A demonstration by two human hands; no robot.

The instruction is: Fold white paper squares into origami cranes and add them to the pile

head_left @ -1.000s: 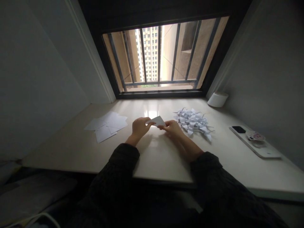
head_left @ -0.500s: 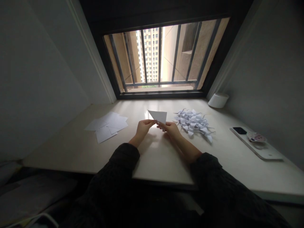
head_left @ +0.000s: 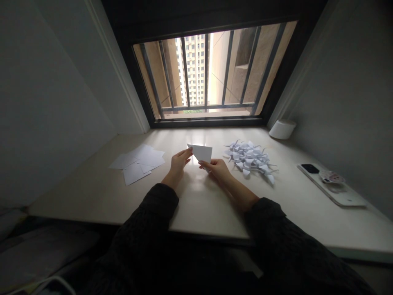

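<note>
1. Left grip (head_left: 178,163) pinches the left corner of a folded paper (head_left: 203,153) between thumb and fingers; the right grip (head_left: 219,169) pinches its lower corner.
2. That paper is above the table (head_left: 202,213), about midway between its left and right edges.
3. Loose sheets (head_left: 135,172) lie toward the left edge; folded paper pieces (head_left: 249,157) heap right of the hands.
4. Along the right edge lies a phone (head_left: 342,196).

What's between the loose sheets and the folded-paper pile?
The left hand and right hand, both holding a folded white paper; the head view shows this.
</note>
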